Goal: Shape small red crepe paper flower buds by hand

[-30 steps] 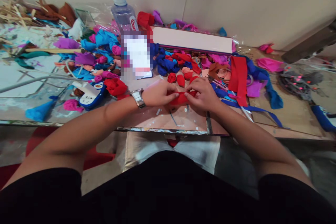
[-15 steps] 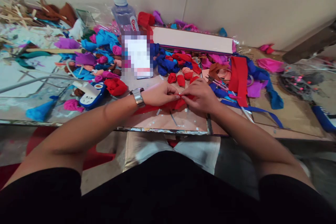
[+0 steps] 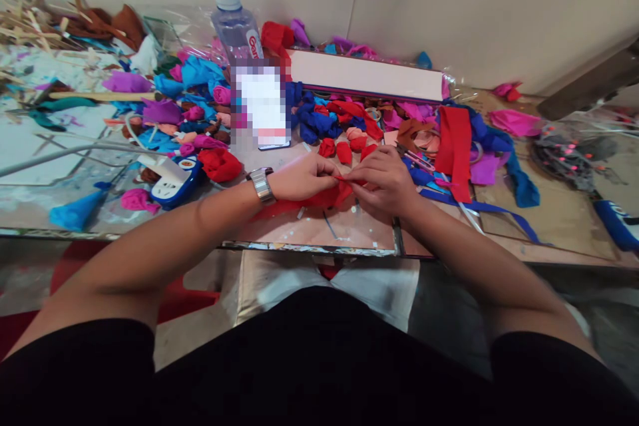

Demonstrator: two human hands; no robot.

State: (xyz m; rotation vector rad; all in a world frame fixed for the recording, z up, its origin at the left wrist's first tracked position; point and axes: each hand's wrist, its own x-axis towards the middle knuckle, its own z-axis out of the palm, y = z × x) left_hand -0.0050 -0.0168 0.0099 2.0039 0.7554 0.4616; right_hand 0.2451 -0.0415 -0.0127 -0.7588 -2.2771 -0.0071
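A plain pale wall (image 3: 474, 6) closes off the back of the scene, with a vertical seam running down it. Against it stands a long worktable (image 3: 549, 213), its brownish top spattered with paint and buried under scraps of coloured cloth. At the far left the surface turns whitish, strewn with a heap of wooden sticks (image 3: 24, 20).

A long pale box (image 3: 364, 76) lies along the wall behind the centre of the table. To its left stands a clear water bottle (image 3: 234, 23) with a white cap, upright among blue and pink scraps. A wide red band of cloth (image 3: 454, 143) lies to the right of the work area, over blue and purple pieces. A blue-and-white device (image 3: 172, 183) sits at the left, just beside a crumpled red wad (image 3: 219, 163).

Near the table's front edge, the person's left hand (image 3: 299, 180), a metal watch (image 3: 260, 185) on its wrist, and right hand (image 3: 384, 183) are brought together, fingertips meeting and pinched on a red fabric strip (image 3: 324, 196). The strip trails left beneath the left hand, resting on the tabletop. Just beyond the hands lie several small red rolled buds (image 3: 343, 150).
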